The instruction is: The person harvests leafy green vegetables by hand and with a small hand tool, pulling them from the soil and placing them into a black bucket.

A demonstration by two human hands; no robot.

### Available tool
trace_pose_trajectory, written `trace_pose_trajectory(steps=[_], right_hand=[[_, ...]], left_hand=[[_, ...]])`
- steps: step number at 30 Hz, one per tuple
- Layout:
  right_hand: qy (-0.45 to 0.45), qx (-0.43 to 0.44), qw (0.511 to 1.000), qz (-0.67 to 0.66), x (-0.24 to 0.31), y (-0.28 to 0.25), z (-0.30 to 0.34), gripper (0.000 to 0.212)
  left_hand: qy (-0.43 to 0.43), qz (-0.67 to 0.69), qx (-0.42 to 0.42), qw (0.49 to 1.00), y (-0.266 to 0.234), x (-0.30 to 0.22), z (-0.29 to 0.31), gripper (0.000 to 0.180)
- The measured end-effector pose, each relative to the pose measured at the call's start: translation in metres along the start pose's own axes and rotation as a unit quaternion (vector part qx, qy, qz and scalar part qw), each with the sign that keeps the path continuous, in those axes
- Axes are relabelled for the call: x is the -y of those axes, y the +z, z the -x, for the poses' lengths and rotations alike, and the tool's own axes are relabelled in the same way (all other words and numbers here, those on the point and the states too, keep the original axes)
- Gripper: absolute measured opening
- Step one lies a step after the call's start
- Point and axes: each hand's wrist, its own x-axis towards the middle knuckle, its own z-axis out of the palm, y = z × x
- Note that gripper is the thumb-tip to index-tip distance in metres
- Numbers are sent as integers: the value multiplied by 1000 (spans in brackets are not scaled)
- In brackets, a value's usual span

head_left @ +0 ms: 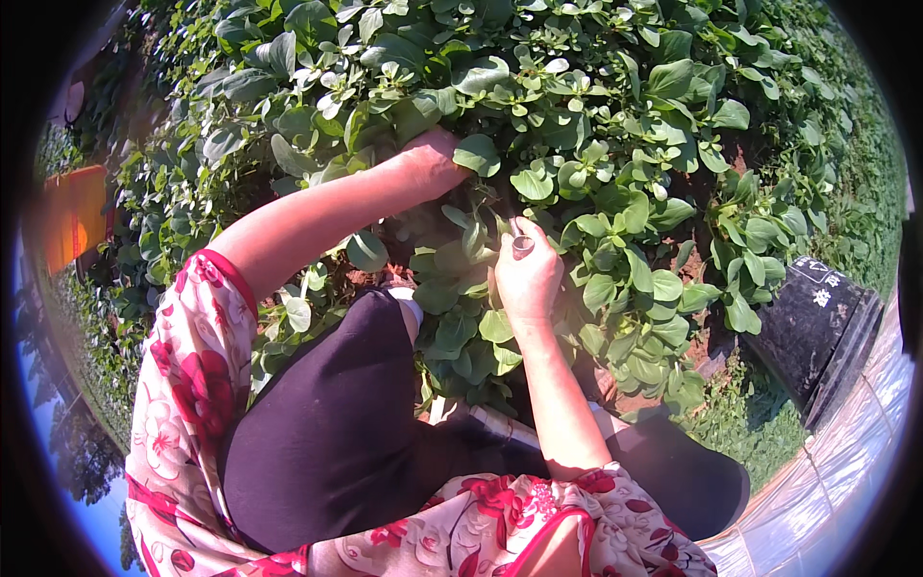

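My left hand (437, 162) reaches in among broad green leafy plants (481, 75). Leaves cover its fingers, so their grip does not show. Nearer to me and a little to the right, my right hand (529, 279) is closed around a tool with a round, hollow-looking metal end (522, 246). The rest of that tool is lost among the leaves and shadow, and its kind cannot be made out. Leaves (452, 260) lie between the two hands and beside my right wrist.
Small-leaved plants grow thickly among the broad leaves. On the right a black bucket (803, 322) with white marks lies tilted beside the plants. An orange-yellow object (72, 216) is at the far left. My bent knees (336, 413) are close below the plants; reddish soil shows in gaps.
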Motion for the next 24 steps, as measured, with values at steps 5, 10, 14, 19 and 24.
trace_pose_trajectory(steps=[5,10,14,19,24], right_hand=[[10,21,1000,18,10,0,-3,27],[17,81,997,0,14,0,-1,31],[9,50,999,-20,12,5,0,30],[-3,34,999,-17,20,9,5,25],[-2,34,999,-7,22,9,4,15]], left_hand=[[-15,-27,-8,999,-4,2,-8,32],[13,-101,5,995,-3,9,-20,48],[-14,-145,89,985,-17,-1,-30,54],[-93,-126,217,964,0,3,-58,31],[-139,-16,177,974,-7,2,-62,26]])
